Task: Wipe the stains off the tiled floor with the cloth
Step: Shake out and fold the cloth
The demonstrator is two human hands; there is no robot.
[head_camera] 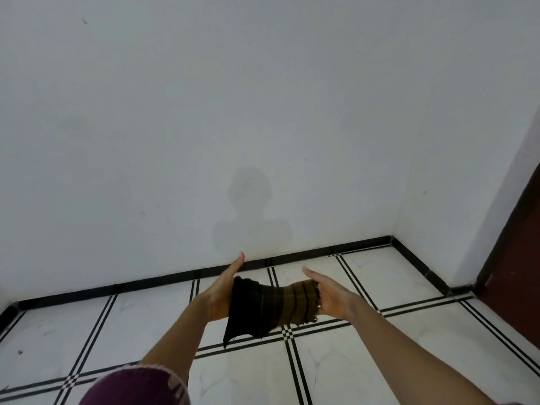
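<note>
A dark cloth point(268, 308), black at its left and brown with black stripes at its right, is stretched in the air between both hands above the floor. My left hand point(223, 290) holds its left edge with the fingers extended forward. My right hand point(327, 293) holds the frayed right edge, fingers also straight. The white tiled floor point(336, 363) with black double lines lies below. Small dark marks point(20, 352) show on the tiles at the far left.
A white wall point(233, 112) rises straight ahead with a black skirting strip point(321, 252) at its foot. A corner stands at the right, and a dark red-brown door point(514, 258) beyond it. A maroon sleeve point(137, 387) is at the bottom left.
</note>
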